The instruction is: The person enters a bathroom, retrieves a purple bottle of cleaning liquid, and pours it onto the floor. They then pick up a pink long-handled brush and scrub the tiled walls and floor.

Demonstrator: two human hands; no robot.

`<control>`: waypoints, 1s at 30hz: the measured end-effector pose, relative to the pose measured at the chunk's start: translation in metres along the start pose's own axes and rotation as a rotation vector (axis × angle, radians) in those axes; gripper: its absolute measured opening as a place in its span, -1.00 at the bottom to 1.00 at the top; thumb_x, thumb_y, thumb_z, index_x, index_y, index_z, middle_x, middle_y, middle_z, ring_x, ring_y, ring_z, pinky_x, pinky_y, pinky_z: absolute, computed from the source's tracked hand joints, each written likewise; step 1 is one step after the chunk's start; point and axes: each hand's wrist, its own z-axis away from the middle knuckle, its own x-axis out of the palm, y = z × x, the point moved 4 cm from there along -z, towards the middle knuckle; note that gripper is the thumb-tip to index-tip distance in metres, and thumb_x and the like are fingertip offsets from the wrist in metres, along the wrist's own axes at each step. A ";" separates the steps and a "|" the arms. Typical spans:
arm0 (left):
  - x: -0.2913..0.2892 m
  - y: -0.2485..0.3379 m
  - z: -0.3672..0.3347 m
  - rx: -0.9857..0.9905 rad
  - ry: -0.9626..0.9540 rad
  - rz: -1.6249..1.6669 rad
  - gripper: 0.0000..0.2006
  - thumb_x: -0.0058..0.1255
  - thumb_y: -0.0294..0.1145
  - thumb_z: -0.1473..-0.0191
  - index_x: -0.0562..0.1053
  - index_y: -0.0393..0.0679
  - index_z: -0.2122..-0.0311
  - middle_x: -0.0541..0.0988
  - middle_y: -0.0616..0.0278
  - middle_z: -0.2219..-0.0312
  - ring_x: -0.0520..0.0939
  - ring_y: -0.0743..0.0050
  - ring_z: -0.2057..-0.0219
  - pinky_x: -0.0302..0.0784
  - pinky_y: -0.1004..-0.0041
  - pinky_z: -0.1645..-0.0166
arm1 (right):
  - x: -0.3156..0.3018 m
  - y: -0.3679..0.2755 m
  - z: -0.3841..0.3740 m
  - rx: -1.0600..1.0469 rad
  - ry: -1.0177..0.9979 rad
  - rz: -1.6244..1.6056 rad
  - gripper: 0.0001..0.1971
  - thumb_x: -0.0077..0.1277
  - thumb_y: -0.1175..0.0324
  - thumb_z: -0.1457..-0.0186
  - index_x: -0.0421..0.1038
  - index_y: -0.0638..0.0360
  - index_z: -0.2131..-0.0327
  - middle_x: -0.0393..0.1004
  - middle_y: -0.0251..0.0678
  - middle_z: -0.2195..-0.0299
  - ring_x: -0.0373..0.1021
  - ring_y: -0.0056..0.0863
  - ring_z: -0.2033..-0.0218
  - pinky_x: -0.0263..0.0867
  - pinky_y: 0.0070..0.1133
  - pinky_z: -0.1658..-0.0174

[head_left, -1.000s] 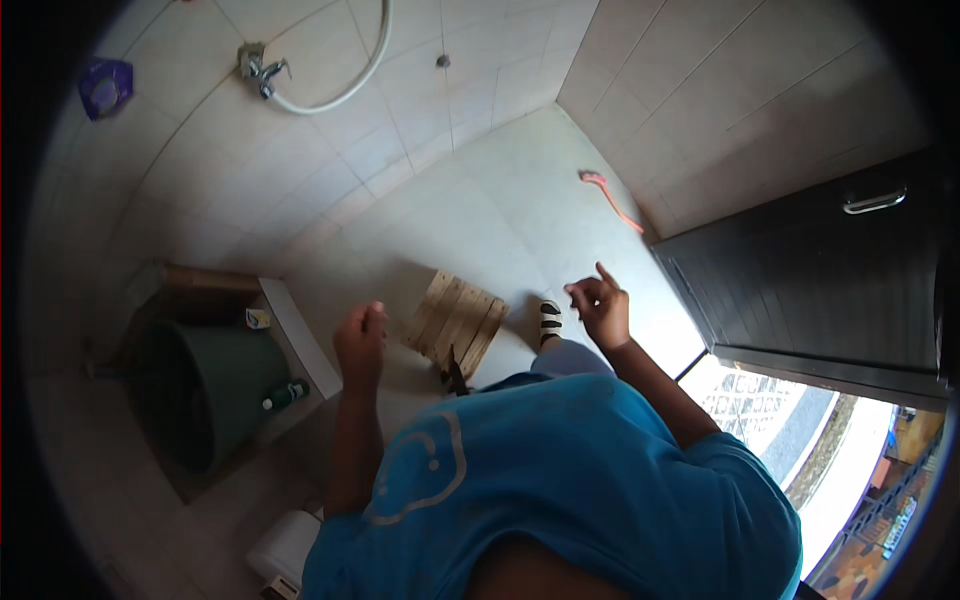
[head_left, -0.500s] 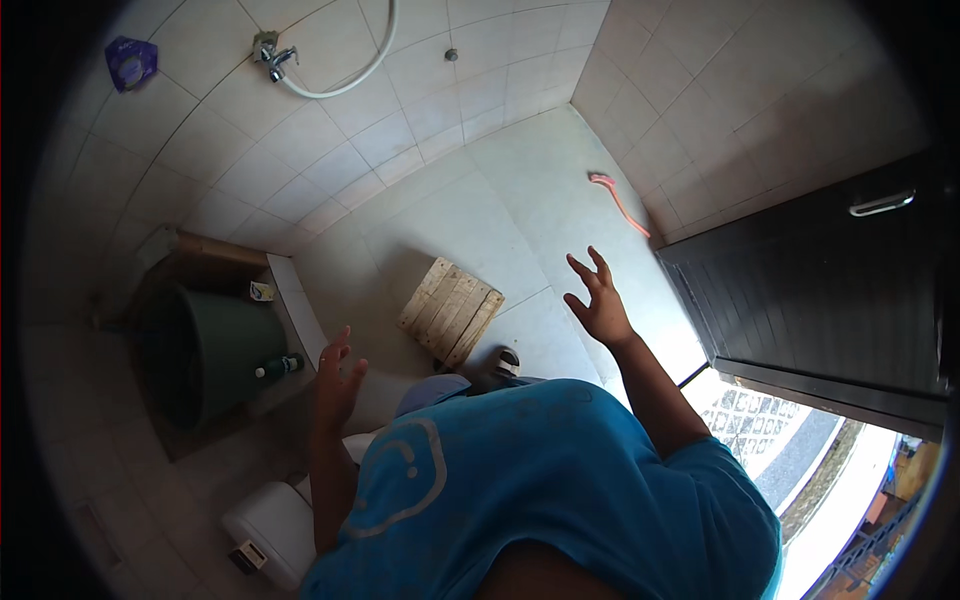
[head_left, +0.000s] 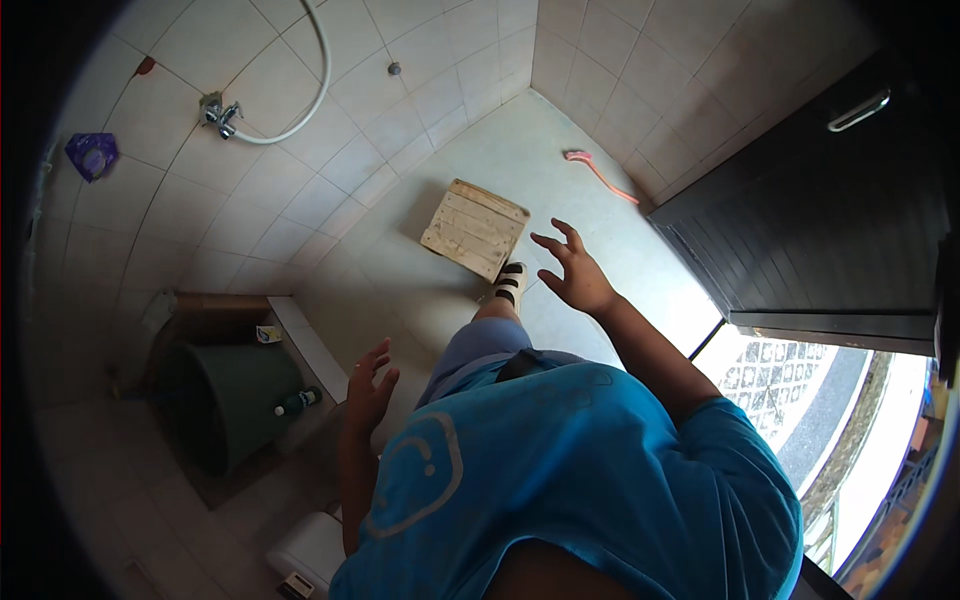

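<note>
My right hand [head_left: 578,272] is held out in the air with its fingers spread, and nothing is in it. Lower and to the left, my left hand [head_left: 372,388] is also empty, its fingers loosely apart and a ring on one of them. In front of me on the floor sits a low stool [head_left: 475,228] with a worn wooden slatted top. My foot in a white sandal [head_left: 511,282] with dark straps is stretched out against or very close to the stool's near right corner. Neither hand appears to touch anything.
A pink long-handled brush [head_left: 605,178] lies by the right wall, near a dark door [head_left: 800,215]. At left, a green tub [head_left: 240,400] stands behind a low ledge holding a green bottle [head_left: 297,402]. A tap [head_left: 220,115] with a white hose is on the wall.
The stool has shifted forward across the floor, nearer the brush, and turned slightly. My sandalled foot has stretched forward beside it. My view has moved; both hands remain open.
</note>
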 end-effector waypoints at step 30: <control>0.087 0.209 -0.443 0.346 -0.556 -0.055 -0.55 -0.02 -0.48 0.07 0.25 -0.14 0.00 0.33 0.15 0.06 0.39 0.31 0.10 0.28 0.39 0.02 | -0.135 0.185 -0.125 0.533 0.269 0.045 -0.46 0.08 0.40 0.19 0.20 0.01 0.03 -0.06 -0.01 -0.08 0.28 -0.03 0.14 0.27 -0.36 0.09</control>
